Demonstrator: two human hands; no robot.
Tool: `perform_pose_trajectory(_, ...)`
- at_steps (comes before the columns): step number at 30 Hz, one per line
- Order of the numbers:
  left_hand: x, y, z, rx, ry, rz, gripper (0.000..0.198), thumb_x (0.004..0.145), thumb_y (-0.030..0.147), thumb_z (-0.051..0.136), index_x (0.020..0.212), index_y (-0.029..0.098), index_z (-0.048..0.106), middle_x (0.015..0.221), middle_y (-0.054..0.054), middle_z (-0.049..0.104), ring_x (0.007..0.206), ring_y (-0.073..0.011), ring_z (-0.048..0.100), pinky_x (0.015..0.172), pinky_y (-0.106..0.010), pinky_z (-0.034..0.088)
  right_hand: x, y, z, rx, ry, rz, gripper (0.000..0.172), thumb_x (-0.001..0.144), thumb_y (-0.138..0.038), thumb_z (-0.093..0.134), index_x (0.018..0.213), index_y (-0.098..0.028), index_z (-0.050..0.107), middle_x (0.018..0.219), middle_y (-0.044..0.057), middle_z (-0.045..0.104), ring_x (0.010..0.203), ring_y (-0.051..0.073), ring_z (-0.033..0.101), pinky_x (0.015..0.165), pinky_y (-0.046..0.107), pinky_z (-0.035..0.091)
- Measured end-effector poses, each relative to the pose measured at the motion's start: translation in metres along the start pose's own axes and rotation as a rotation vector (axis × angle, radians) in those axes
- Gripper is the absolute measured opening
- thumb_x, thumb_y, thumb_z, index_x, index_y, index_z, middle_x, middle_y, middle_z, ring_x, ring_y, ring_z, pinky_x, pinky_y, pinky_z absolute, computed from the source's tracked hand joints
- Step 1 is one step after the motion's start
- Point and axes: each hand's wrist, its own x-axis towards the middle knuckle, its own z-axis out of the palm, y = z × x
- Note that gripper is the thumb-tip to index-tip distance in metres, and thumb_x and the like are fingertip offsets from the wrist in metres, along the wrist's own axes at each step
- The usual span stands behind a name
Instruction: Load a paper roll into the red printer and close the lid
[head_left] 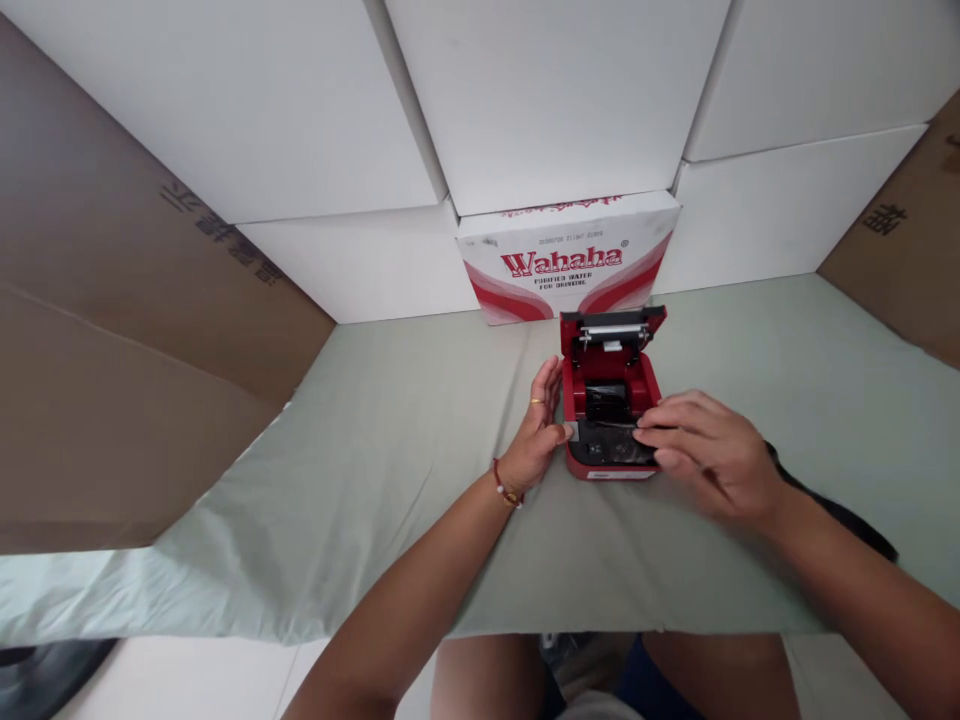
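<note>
A small red-and-black label printer (611,455) sits on the cloth-covered table with its lid (611,335) raised. Inside the lid a pale roller shows, and a glossy black part lies in the red bay below. My left hand (536,430) holds the printer's left side, its thumb on a grey tab at the edge and the fingers along the wall. At the right front, my right hand (709,450) has its fingertips on the shiny black front panel and its thumb by the right edge. Whether a thin film lies under those fingertips is unclear.
Behind the printer stands a white-and-red Wahaha water carton (570,265), against stacked white boxes (555,100). Brown cardboard (135,380) walls the left, more (900,230) the right. A black strap-like item (832,510) lies under my right forearm on the green cloth (390,450).
</note>
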Motion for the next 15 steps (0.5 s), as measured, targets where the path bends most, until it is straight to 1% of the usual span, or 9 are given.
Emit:
perform_pose_trajectory(2, 0.001, -0.001, 0.0, -0.019, 0.002, 0.003, 0.103, 0.08, 0.043, 0.081, 0.168, 0.039, 0.025, 0.183, -0.004, 0.025, 0.173, -0.0313, 0.017, 0.142, -0.052, 0.012, 0.02, 0.0, -0.013, 0.085, -0.09, 0.231, 0.028, 0.109, -0.031, 0.055, 0.099, -0.024, 0.08, 0.099, 0.006, 0.083, 0.087, 0.02, 0.075, 0.08, 0.034, 0.059)
perform_pose_trajectory(3, 0.001, -0.001, 0.0, -0.029, 0.004, 0.002, 0.104, 0.08, 0.042, 0.081, 0.168, 0.04, 0.025, 0.182, -0.005, 0.026, 0.172, -0.0315, 0.019, 0.142, -0.052, 0.013, 0.032, 0.001, -0.017, 0.083, -0.157, 0.359, 0.034, 0.111, -0.036, 0.052, 0.096, -0.024, 0.08, 0.093, 0.004, 0.082, 0.08, 0.019, 0.075, 0.076, 0.032, 0.058)
perform_pose_trajectory(4, 0.001, 0.0, 0.0, -0.036, 0.006, 0.0, 0.105, 0.08, 0.042, 0.081, 0.168, 0.04, 0.024, 0.182, -0.005, 0.027, 0.172, -0.0317, 0.021, 0.141, -0.053, 0.014, 0.044, 0.003, -0.02, 0.043, -0.241, 0.47, 0.037, 0.111, -0.04, 0.051, 0.094, -0.024, 0.08, 0.089, 0.003, 0.081, 0.076, 0.019, 0.074, 0.073, 0.031, 0.056)
perform_pose_trajectory(5, 0.001, 0.0, 0.0, -0.038, 0.007, -0.002, 0.105, 0.08, 0.041, 0.081, 0.168, 0.04, 0.023, 0.181, -0.005, 0.028, 0.171, -0.0318, 0.022, 0.141, -0.053, 0.015, 0.057, 0.006, -0.021, -0.03, -0.343, 0.547, 0.038, 0.11, -0.04, 0.05, 0.094, -0.024, 0.08, 0.086, 0.002, 0.081, 0.076, 0.019, 0.074, 0.073, 0.031, 0.055)
perform_pose_trajectory(7, 0.002, 0.0, -0.001, -0.03, 0.009, -0.008, 0.104, 0.08, 0.04, 0.08, 0.168, 0.04, 0.024, 0.181, -0.005, 0.029, 0.171, -0.0315, 0.022, 0.141, -0.053, 0.014, 0.08, 0.012, -0.016, -0.248, -0.587, 0.6, 0.032, 0.107, -0.033, 0.052, 0.099, -0.025, 0.082, 0.091, 0.003, 0.082, 0.083, 0.022, 0.076, 0.076, 0.032, 0.053)
perform_pose_trajectory(9, 0.002, -0.001, -0.001, -0.02, 0.008, -0.01, 0.104, 0.08, 0.039, 0.079, 0.168, 0.039, 0.025, 0.181, -0.004, 0.029, 0.172, -0.0315, 0.021, 0.142, -0.053, 0.012, 0.099, 0.016, -0.005, -0.479, -0.817, 0.611, 0.03, 0.102, -0.023, 0.054, 0.112, -0.025, 0.082, 0.106, 0.008, 0.084, 0.097, 0.028, 0.078, 0.078, 0.035, 0.053)
perform_pose_trajectory(10, 0.002, -0.002, -0.001, -0.016, 0.005, -0.01, 0.103, 0.079, 0.039, 0.079, 0.168, 0.038, 0.025, 0.182, -0.004, 0.028, 0.172, -0.0316, 0.02, 0.142, -0.053, 0.012, 0.106, 0.017, 0.001, -0.568, -0.904, 0.619, 0.031, 0.1, -0.021, 0.056, 0.118, -0.025, 0.081, 0.112, 0.011, 0.084, 0.101, 0.031, 0.078, 0.077, 0.036, 0.052)
perform_pose_trajectory(12, 0.003, -0.002, -0.002, -0.01, -0.004, -0.009, 0.102, 0.079, 0.039, 0.079, 0.167, 0.037, 0.027, 0.183, -0.004, 0.027, 0.172, -0.0318, 0.019, 0.142, -0.053, 0.011, 0.115, 0.016, 0.013, -0.671, -1.016, 0.626, 0.034, 0.097, -0.021, 0.06, 0.125, -0.024, 0.08, 0.117, 0.016, 0.083, 0.105, 0.035, 0.078, 0.075, 0.037, 0.053)
perform_pose_trajectory(15, 0.004, -0.002, -0.002, -0.008, -0.023, -0.007, 0.099, 0.079, 0.04, 0.079, 0.165, 0.035, 0.031, 0.182, -0.005, 0.029, 0.172, -0.0319, 0.02, 0.143, -0.053, 0.012, 0.119, 0.012, 0.025, -0.701, -1.047, 0.617, 0.035, 0.095, -0.02, 0.064, 0.125, -0.021, 0.081, 0.119, 0.019, 0.082, 0.108, 0.037, 0.078, 0.077, 0.039, 0.055)
